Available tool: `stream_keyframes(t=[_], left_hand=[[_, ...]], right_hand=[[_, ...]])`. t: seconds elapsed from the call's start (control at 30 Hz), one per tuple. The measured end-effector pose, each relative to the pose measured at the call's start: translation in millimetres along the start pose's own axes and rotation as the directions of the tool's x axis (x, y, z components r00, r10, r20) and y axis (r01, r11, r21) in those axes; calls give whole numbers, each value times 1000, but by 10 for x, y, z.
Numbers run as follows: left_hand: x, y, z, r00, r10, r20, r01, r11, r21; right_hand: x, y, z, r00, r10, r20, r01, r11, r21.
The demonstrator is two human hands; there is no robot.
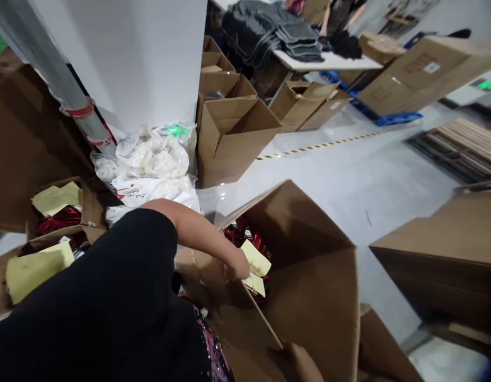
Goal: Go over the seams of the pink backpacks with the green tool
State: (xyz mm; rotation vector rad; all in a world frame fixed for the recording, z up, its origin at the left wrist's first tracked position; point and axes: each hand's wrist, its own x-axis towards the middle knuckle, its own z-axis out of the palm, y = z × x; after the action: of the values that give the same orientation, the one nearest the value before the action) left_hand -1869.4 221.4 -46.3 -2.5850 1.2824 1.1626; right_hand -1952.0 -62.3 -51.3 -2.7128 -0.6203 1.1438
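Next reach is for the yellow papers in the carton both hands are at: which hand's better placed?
Likely the left hand: it's close beside the yellow papers, though its fingers are hidden. The right hand is farther off, at the rim of the carton.

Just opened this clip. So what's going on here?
A person in a black top is at a large open cardboard box. The left hand is at the box's edge, beside yellow papers lying among shiny red material inside; whether it grips anything is unclear. The right hand is at the same edge, lower in the picture. Farther left, a smaller box holds more yellow paper.
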Motion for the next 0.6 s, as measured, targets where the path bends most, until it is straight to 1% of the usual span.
stream_keyframes(t=[0.1,0.2,0.27,0.37,0.43,0.5,0.6], left_hand=[[-398,214,432,999,18,-35,-18,1000,24],[-717,385,795,993,-11,-119,13,1000,21],[-907,492,998,989,-31,-147,35,999,24],[-1175,656,1290,995,-17,-103,23,998,58],[-1340,767,1518,998,11,-65,-6,996,88],[-1503,884,1794,998,30,-47,-25,993,116],[-1782,1105,2284,998,39,-48,-32,990,138]], right_hand=[[-233,-437,407,998,18,65,-18,1000,-2],[-425,-830,688,996,44,74,-42,999,-20],[-549,-1088,849,996,64,64,-61,997,-51],[-727,-1476,1153,991,103,83,-98,993,-64],[-838,-1730,1427,983,147,113,-142,989,-51],[-953,-1983,1746,976,182,119,-177,983,-56],[-1167,-2357,2252,975,194,111,-187,980,-70]])
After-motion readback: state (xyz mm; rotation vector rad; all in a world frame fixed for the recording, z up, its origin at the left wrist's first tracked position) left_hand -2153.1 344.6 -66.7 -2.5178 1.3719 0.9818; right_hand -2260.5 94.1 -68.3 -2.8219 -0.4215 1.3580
